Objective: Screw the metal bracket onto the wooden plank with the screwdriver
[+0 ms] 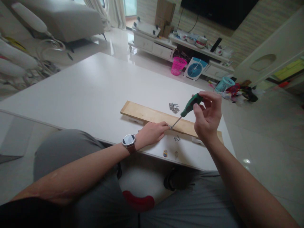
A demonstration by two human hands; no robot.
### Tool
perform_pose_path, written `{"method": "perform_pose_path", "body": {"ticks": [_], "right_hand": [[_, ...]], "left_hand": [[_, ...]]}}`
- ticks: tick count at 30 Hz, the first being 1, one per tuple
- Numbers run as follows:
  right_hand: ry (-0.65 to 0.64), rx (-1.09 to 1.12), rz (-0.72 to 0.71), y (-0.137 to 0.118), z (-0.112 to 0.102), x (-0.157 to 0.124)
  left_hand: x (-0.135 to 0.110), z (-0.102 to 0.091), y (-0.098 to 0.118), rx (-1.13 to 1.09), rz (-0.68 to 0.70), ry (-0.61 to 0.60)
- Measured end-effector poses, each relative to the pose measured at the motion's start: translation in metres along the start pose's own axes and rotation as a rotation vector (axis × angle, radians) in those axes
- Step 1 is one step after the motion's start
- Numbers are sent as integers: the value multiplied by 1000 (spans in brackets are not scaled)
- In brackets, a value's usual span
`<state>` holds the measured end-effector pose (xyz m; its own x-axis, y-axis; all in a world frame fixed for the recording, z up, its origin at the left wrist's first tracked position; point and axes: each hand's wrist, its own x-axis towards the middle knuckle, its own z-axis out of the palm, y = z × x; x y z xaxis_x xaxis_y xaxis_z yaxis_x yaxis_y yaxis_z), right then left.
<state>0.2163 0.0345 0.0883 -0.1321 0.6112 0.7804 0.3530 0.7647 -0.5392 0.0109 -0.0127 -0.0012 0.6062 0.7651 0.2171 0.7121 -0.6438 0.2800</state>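
Our left hand (152, 133) rests on the plank (147, 114) near the table's (95, 95) front edge, fingers pinched at the screwdriver (190, 107) tip. What they pinch is too small to tell. Our right hand (207, 117) grips the green handle. We judge the slanted tip could slip and jab those fingers or gouge the wood. We read no writing; the watch (129, 141) face shows nothing.

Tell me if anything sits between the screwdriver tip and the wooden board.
Nothing visible does. The screwdriver in the right hand slants down to the wooden board, its tip beside the fingertips of the left hand. The hinges lie beyond the board.
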Motion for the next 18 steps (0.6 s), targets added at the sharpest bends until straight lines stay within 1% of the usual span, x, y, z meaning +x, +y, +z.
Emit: {"method": "perform_pose_path", "body": {"ticks": [3,8,10,14,18], "right_hand": [[-25,31,-17,-2,0,1],[31,-82,-29,-3,-1,1],[21,-97,-29,-4,-1,1],[-39,-59,1,-4,-2,-1],[-24,-43,-3,-1,-1,0]], "left_hand": [[0,0,0,4,-1,0],[0,1,0,-6,-8,-1],[0,2,0,-5,-7,4],[-1,2,0,-1,-7,12],[-1,2,0,-7,-5,10]]}}
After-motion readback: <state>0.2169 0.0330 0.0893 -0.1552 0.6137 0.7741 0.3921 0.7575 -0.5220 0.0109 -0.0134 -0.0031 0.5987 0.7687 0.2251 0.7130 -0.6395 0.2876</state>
